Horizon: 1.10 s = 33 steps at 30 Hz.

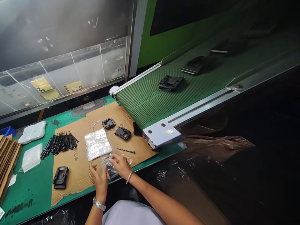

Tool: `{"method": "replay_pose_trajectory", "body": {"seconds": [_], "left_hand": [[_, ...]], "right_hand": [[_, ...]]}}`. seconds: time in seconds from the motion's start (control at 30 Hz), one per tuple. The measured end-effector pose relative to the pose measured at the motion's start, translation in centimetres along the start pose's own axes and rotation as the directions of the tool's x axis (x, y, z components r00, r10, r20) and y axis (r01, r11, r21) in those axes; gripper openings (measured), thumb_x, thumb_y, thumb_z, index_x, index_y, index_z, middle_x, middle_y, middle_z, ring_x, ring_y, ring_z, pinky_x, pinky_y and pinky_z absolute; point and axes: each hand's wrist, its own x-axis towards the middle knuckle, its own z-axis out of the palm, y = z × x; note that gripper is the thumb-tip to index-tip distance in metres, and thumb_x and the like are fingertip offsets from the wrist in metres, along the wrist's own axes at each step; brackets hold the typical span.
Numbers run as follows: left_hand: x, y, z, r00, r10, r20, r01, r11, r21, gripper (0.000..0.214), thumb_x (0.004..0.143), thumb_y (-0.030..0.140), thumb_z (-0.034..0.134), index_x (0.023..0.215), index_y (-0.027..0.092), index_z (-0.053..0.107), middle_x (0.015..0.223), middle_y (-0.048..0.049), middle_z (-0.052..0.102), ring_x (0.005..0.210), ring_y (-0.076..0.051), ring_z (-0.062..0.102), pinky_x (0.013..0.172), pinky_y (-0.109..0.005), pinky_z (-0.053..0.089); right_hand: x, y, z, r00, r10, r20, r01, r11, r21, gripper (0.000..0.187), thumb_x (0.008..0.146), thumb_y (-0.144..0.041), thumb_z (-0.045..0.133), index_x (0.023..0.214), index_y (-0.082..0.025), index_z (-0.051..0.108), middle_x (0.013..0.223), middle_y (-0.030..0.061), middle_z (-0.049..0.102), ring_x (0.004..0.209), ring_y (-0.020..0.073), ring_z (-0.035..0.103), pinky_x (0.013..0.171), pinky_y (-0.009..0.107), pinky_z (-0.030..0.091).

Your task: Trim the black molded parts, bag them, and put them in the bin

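Left of the cardboard sheet (75, 178), we are seeing flat cardboard strips (7, 159), white plastic packets (32, 132) and a heap of black plastic pins (59, 143) on the green workbench (35, 190). At the sheet's near edge, our left hand (99, 181) is hovering, fingers apart, just beside a clear plastic bag (110, 167) with a black part inside, while our right hand (120, 165) is pinching it, fingers together. Right of the sheet, a green conveyor belt (150, 100) is bearing black plastic brackets (171, 82).

The right hand (120, 165) (bangle on its wrist) pinches a clear plastic bag (105, 162) around a black part (110, 172), the left hand (99, 182) just beside it, over flattened cardboard (77, 175).
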Motion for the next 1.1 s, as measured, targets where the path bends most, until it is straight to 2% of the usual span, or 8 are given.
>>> {"method": "replay_pose_trajectory", "body": {"seconds": [0.13,0.23,0.4,0.5,0.67,0.83,0.97,1.1], "left_hand": [[1.1,-1.1,-1.0,0.901,0.384,0.204,-0.432,0.839,0.33,0.028,0.077,0.026,0.044,0.102,0.022,0.055,0.099,-0.0111,0.059,0.092,-0.025,0.053,0.08,-0.04,0.036],[2.8,-1.9,-2.1,0.935,0.342,0.092,-0.353,0.874,0.335,0.027,0.079,0.023,0.037,0.096,0.022,0.058,0.094,-0.0083,0.063,0.086,-0.022,0.057,0.074,-0.034,0.04],[4.7,-3.1,-3.2,0.958,0.27,-0.092,-0.213,0.89,0.404,0.026,0.079,0.029,0.038,0.091,0.021,0.059,0.081,-0.0078,0.059,0.076,-0.022,0.055,0.069,-0.034,0.04],[4.6,-3.8,-2.9,0.969,0.243,-0.054,-0.2,0.89,0.41,0.022,0.076,0.026,0.042,0.086,0.021,0.06,0.079,-0.0066,0.059,0.073,-0.021,0.055,0.067,-0.032,0.04],[4.6,-4.5,-2.1,0.982,0.186,0.039,-0.186,0.901,0.391,0.022,0.077,0.026,0.041,0.083,0.019,0.061,0.08,-0.0085,0.062,0.076,-0.023,0.056,0.07,-0.035,0.039],[4.6,-4.9,-1.3,0.947,0.165,0.276,-0.241,0.932,0.271,0.022,0.074,0.032,0.049,0.083,0.017,0.063,0.076,-0.0062,0.065,0.069,-0.02,0.058,0.066,-0.031,0.042],[3.4,-5.4,-1.4,0.91,0.167,0.381,-0.262,0.941,0.215,0.031,0.075,0.041,0.047,0.086,0.017,0.064,0.073,-0.0048,0.067,0.065,-0.018,0.06,0.061,-0.028,0.045],[1.7,-5.8,-1.9,0.943,0.173,0.283,-0.266,0.903,0.337,0.033,0.079,0.038,0.04,0.087,0.015,0.062,0.073,-0.0082,0.065,0.066,-0.021,0.059,0.062,-0.032,0.044]], "right_hand": [[-0.8,-0.4,0.4,0.963,-0.146,0.227,0.187,0.967,-0.173,0.005,0.067,-0.018,0.056,0.07,-0.021,0.06,0.053,-0.0043,0.05,0.051,0.0111,0.045,0.054,0.022,0.031],[-1.3,0.8,-0.1,0.947,-0.243,0.208,0.304,0.886,-0.349,0.03,0.071,-0.022,0.055,0.101,-0.02,0.055,0.085,0.0048,0.058,0.079,0.0183,0.053,0.072,0.028,0.039],[-2.0,5.7,-0.7,0.998,0.059,-0.032,-0.067,0.872,-0.485,0.014,0.069,-0.026,0.057,0.077,-0.017,0.053,0.087,0.0114,0.053,0.092,0.0273,0.05,0.081,0.041,0.037],[-2.4,7.8,-1.1,0.988,0.141,0.062,-0.102,0.901,-0.421,0.015,0.071,-0.026,0.051,0.061,-0.019,0.043,0.069,0.0038,0.05,0.074,0.0203,0.054,0.067,0.033,0.042],[-3.9,8.2,-3.7,0.945,0.213,0.25,-0.148,0.956,-0.255,0.028,0.078,-0.046,0.034,0.069,-0.02,0.038,0.05,-0.0072,0.039,0.035,0.0082,0.041,0.035,0.02,0.033],[-4.5,7.9,-4.3,0.764,0.274,0.584,-0.372,0.927,0.051,0.045,0.061,-0.06,0.051,0.075,-0.017,0.043,0.042,-0.0082,0.043,0.033,0.0077,0.042,0.034,0.019,0.036],[-3.3,9.2,-2.5,0.838,0.314,0.446,-0.392,0.916,0.091,0.047,0.057,-0.06,0.052,0.074,-0.017,0.044,0.048,-0.0077,0.043,0.036,0.007,0.044,0.037,0.02,0.04],[-2.9,10.4,-0.8,0.92,0.301,0.249,-0.324,0.944,0.057,0.035,0.07,-0.051,0.043,0.08,-0.017,0.044,0.052,-0.0079,0.041,0.036,0.0059,0.042,0.036,0.019,0.037]]}}
